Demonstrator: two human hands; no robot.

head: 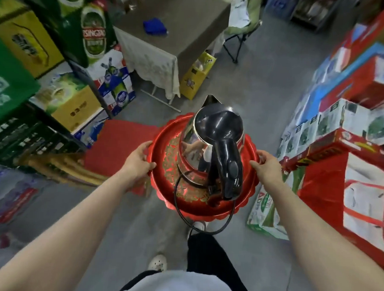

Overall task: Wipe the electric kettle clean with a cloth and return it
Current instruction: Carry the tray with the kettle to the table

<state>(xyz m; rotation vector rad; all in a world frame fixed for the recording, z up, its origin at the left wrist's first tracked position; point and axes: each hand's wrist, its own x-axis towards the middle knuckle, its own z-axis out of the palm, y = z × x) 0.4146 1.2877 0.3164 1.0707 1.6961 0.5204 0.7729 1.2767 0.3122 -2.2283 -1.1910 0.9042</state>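
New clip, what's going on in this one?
A person carries a red tray, left hand and right hand gripping opposite sides of its rim. The electric kettle stands upright on it, its cord hanging over the near edge. A blue cloth lies on the table ahead; no wiping is under way.

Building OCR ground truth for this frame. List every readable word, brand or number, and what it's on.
"TSINGTAO": red band of the beer can printed on the green carton.
Yellow carton: dark characters, too blurred to read.
Red box: yellow print, blurred.
Green-and-white box: red lettering, unreadable.
Kettle: no text visible.
Tray: gold pattern, nothing readable.
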